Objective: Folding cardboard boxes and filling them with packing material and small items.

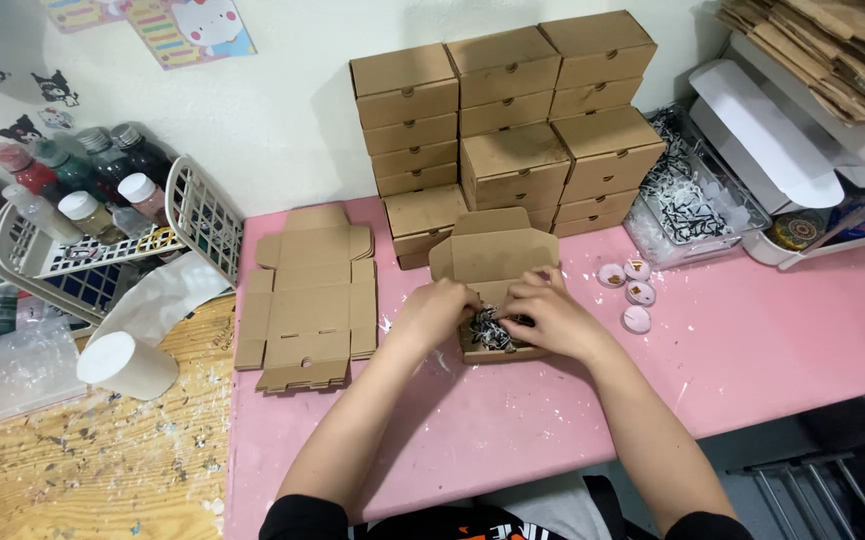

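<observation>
An open brown cardboard box [493, 255] sits on the pink table [753, 350], its lid standing up behind. Black and white shredded paper [493, 330] fills it. My left hand [435, 310] and my right hand [548, 315] both rest on the box's front part, fingers pressed into the shredded paper. Whether either hand grips anything is hidden by the fingers. Just right of the box lie several small round pink-rimmed items [633, 290].
Flat unfolded box blanks [308, 300] lie left of my hands. Stacked closed boxes [508, 120] stand against the wall. A clear bin of shredded paper [688, 200] is at right. A white basket with bottles [103, 220] and a tipped white cup [128, 365] are at left.
</observation>
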